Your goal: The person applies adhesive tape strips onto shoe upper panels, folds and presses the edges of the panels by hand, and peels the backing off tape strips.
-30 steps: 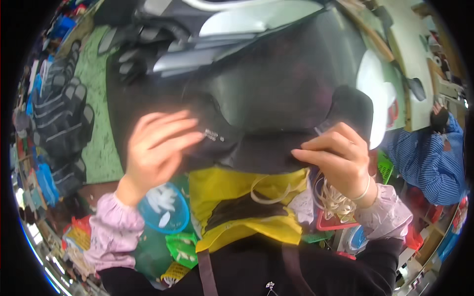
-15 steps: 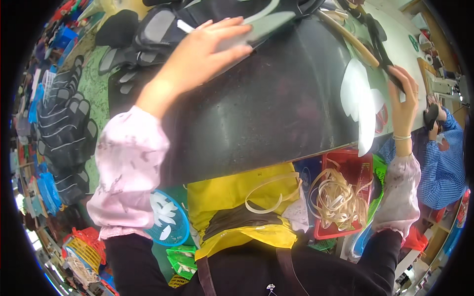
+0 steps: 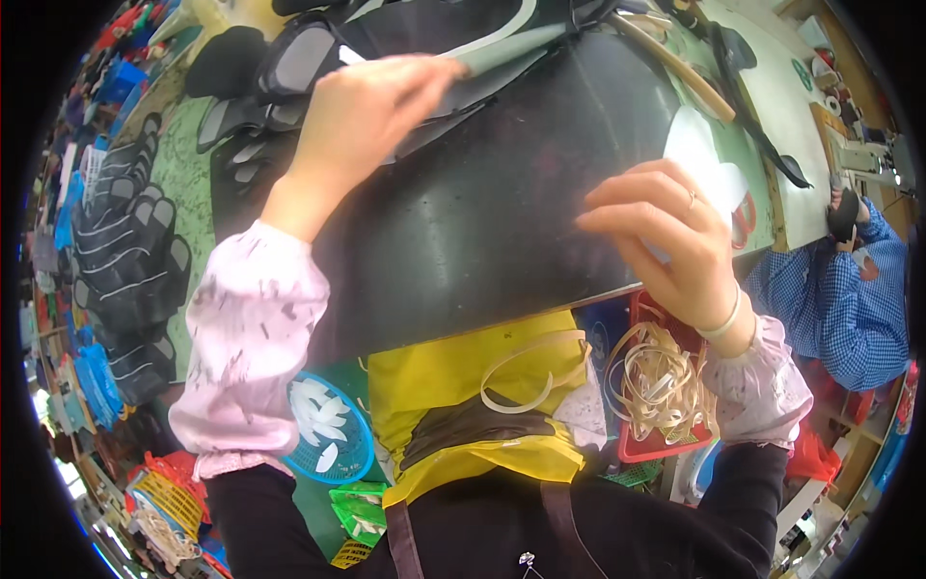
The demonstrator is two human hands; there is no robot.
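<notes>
My left hand point(image 3: 371, 121) is at the far left of the black work surface point(image 3: 463, 222). Its fingertips are closed on the near end of a long grey-green pointed piece point(image 3: 516, 48), slightly blurred. Behind it lie black cut pieces with grey patches point(image 3: 294, 63), perhaps shoe parts. My right hand point(image 3: 666, 236) hovers over the right side of the surface, fingers bent and apart, with nothing in them. It partly covers white pointed sheets point(image 3: 690, 135). A thin black strip point(image 3: 748, 116) lies beyond it, beside a pale wooden-looking stick point(image 3: 680, 68).
Below the table edge are a red basket point(image 3: 632, 449) of coiled cream strips and a blue basket point(image 3: 362, 454) of white pieces. Red-handled scissors point(image 3: 743, 220) lie at right. Stacked black pieces point(image 3: 125, 241) fill the left. A co-worker in blue checks point(image 3: 858, 309) works at right.
My right hand has let go of the black strip and moved left and nearer over the black surface. My left hand has shifted slightly left, its fingers drawing together on the grey-green piece.
</notes>
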